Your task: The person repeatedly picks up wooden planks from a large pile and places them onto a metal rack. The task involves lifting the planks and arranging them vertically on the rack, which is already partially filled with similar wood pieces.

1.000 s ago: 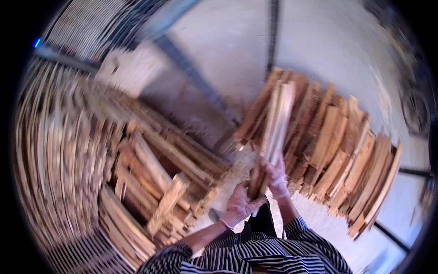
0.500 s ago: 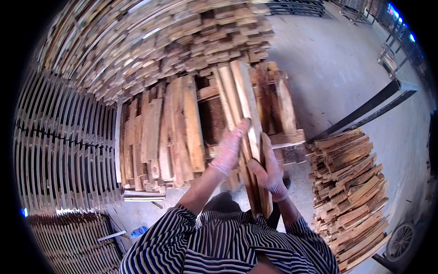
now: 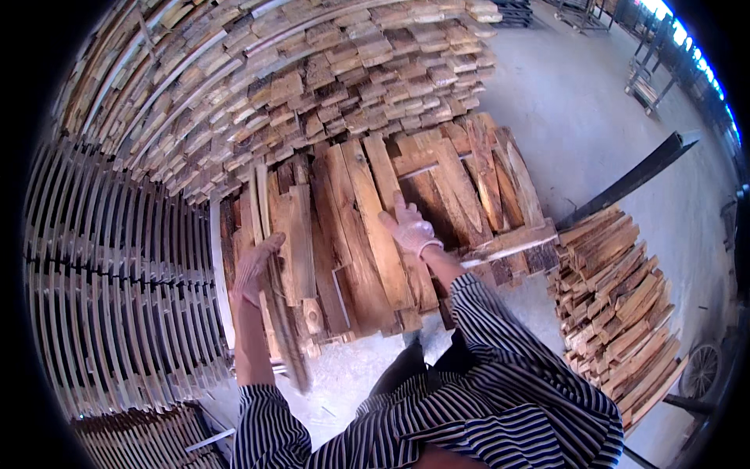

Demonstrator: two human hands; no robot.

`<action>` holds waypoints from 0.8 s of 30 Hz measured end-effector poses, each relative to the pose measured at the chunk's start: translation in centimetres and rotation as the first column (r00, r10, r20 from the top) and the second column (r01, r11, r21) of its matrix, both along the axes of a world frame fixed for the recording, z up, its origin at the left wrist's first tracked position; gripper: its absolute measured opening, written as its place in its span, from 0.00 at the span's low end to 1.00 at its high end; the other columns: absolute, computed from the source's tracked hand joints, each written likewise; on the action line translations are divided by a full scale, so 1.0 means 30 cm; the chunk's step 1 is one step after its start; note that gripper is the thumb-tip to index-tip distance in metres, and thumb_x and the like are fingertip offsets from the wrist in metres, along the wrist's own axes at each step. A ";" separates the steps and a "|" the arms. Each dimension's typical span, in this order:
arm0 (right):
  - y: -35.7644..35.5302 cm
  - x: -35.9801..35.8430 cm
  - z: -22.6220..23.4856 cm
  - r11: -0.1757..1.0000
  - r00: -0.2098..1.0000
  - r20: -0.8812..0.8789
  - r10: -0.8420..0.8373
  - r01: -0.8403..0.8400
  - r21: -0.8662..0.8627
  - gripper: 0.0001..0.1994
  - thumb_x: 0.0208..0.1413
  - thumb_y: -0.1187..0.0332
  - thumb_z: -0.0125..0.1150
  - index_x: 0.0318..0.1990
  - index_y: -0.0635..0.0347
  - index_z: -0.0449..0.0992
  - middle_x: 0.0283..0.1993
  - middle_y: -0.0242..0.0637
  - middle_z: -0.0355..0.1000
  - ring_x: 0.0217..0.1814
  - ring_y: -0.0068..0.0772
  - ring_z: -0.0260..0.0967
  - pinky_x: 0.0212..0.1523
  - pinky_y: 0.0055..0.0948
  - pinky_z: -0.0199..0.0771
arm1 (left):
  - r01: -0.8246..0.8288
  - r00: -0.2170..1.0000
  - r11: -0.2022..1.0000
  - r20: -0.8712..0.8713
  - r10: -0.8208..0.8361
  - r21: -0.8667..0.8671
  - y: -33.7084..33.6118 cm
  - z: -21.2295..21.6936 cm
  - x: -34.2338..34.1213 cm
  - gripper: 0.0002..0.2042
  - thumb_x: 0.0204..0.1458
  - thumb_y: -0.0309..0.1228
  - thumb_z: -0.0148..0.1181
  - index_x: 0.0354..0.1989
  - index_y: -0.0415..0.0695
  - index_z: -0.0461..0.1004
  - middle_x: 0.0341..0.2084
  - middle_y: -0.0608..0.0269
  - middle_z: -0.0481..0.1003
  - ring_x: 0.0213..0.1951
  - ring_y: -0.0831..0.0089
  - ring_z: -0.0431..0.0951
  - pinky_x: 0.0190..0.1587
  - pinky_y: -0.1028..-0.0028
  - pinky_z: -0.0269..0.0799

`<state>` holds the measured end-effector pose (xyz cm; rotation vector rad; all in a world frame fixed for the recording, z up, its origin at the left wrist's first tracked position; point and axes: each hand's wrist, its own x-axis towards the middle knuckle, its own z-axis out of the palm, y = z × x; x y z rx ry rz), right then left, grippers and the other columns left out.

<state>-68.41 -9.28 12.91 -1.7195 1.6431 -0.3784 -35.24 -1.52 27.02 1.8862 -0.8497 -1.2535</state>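
Observation:
My left hand, in a thin pale glove, is closed around a narrow wooden strip at the left part of a low stack of boards. The strip's near end is blurred and sticks out past the stack's front. My right hand, gloved too, lies with fingers apart on a wooden board near the middle of the stack; its thumb points left. Between my hands several rough boards lie side by side, pointing away from me.
A tall pile of boards rises behind the stack. Slatted racks stand at the left. To the right are another wood pile, a dark metal beam and a spoked wheel. Concrete floor shows at the back right.
My hands have moved apart: the left one leftward to the narrow strip, the right one onto a board. The boards they held together now lie out of my grip. The view has shifted.

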 end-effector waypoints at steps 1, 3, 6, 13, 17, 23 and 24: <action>0.042 0.025 0.055 0.993 0.988 -0.104 0.115 -0.115 0.008 0.39 0.64 0.39 0.47 0.76 0.53 0.53 0.70 0.62 0.60 0.69 0.64 0.63 0.64 0.54 0.68 | 0.043 0.984 0.995 0.170 -0.057 0.088 0.005 -0.055 0.103 0.24 0.51 0.44 0.74 0.49 0.41 0.74 0.34 0.55 0.79 0.33 0.63 0.82 0.39 0.65 0.82; 0.059 -0.069 0.035 0.951 0.899 -0.428 -0.094 -0.045 -0.304 0.36 0.55 0.42 0.60 0.68 0.49 0.64 0.66 0.53 0.63 0.66 0.52 0.64 0.59 0.50 0.68 | 0.172 0.886 0.979 0.417 -0.204 0.113 -0.047 -0.191 0.157 0.29 0.46 0.44 0.77 0.51 0.39 0.72 0.37 0.52 0.80 0.37 0.62 0.82 0.42 0.64 0.81; 0.077 -0.263 0.053 0.893 0.756 -0.541 -0.370 0.128 -0.431 0.37 0.55 0.50 0.67 0.71 0.45 0.61 0.63 0.52 0.67 0.64 0.55 0.67 0.58 0.59 0.67 | 0.178 0.655 0.975 0.724 -0.219 0.134 -0.044 -0.293 0.053 0.37 0.41 0.44 0.81 0.55 0.36 0.69 0.43 0.45 0.81 0.44 0.59 0.83 0.49 0.62 0.79; 0.092 -0.242 0.174 0.983 0.896 -0.414 -0.157 0.100 -0.156 0.35 0.58 0.49 0.64 0.72 0.43 0.60 0.60 0.53 0.68 0.60 0.55 0.70 0.52 0.48 0.78 | 0.121 0.570 0.946 0.760 -0.313 0.299 -0.058 -0.233 -0.004 0.42 0.36 0.44 0.82 0.57 0.37 0.66 0.51 0.40 0.77 0.53 0.46 0.80 0.56 0.56 0.75; -0.040 -0.059 0.153 0.969 0.960 -0.244 -0.138 0.080 -0.233 0.31 0.61 0.48 0.57 0.68 0.50 0.63 0.64 0.53 0.67 0.63 0.58 0.68 0.59 0.53 0.72 | 0.185 0.571 0.920 0.724 -0.388 0.347 -0.140 -0.186 -0.087 0.40 0.36 0.45 0.82 0.55 0.37 0.68 0.47 0.43 0.79 0.51 0.49 0.81 0.54 0.57 0.76; -0.115 0.194 0.086 0.974 0.941 -0.315 0.125 -0.177 -0.144 0.32 0.66 0.48 0.49 0.75 0.48 0.58 0.68 0.47 0.66 0.65 0.53 0.67 0.62 0.51 0.68 | -0.074 0.957 0.997 -0.283 0.067 -0.013 -0.036 -0.267 0.403 0.30 0.50 0.34 0.76 0.59 0.37 0.70 0.45 0.54 0.81 0.46 0.60 0.81 0.52 0.66 0.78; -0.090 0.203 0.092 0.963 0.936 -0.337 0.099 -0.175 -0.204 0.33 0.67 0.47 0.48 0.75 0.49 0.57 0.69 0.48 0.64 0.67 0.54 0.65 0.63 0.51 0.67 | -0.152 0.913 0.987 -0.390 0.117 -0.058 -0.029 -0.259 0.419 0.28 0.52 0.33 0.75 0.58 0.37 0.71 0.44 0.56 0.81 0.44 0.63 0.81 0.51 0.67 0.79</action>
